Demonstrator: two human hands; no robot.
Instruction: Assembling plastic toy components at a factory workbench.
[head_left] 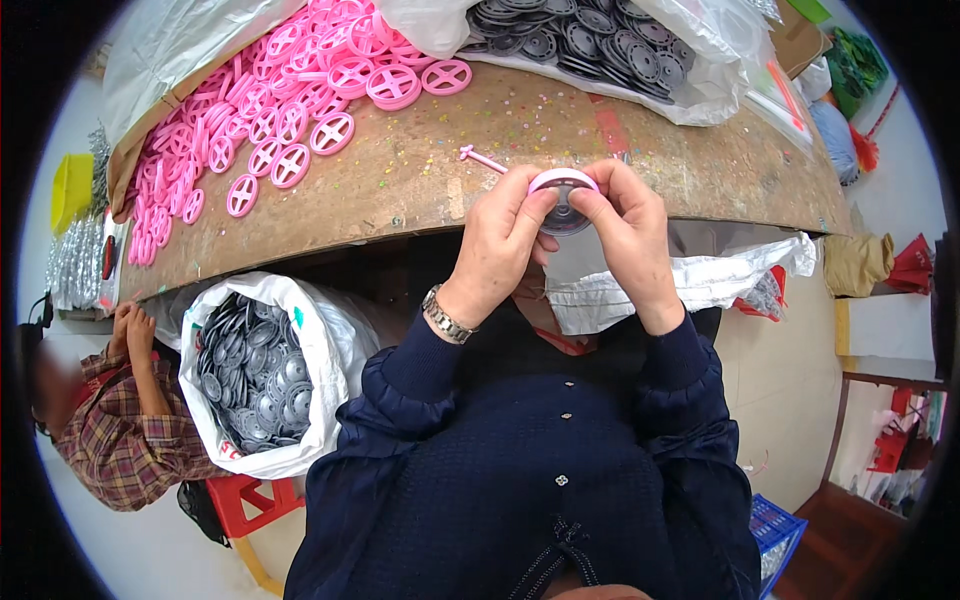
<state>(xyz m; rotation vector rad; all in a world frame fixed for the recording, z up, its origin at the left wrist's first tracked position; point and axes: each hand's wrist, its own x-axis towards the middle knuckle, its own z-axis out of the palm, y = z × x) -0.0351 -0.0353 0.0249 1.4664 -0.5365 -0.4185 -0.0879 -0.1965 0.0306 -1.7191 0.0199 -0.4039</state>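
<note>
Both of my hands meet at the table's front edge around one round piece. It is a dark grey plastic wheel disc [566,216] with a pink ring [563,175] along its far rim. My left hand [503,232] grips the left side, its thumb pressed on the face. Opposite it, my right hand [630,222] grips the right side, thumb on the disc as well. Fingers behind the piece are mostly hidden. A thin pink rod [483,158] with a small knobbed end lies on the table just beyond my left hand.
A heap of pink spoked rings [290,165] spreads across the table's left. Grey discs fill a plastic bag [715,100] at the back and a white sack [318,400] by my left. A person in a plaid shirt [130,430] sits left. A red stool [245,505] stands below the sack.
</note>
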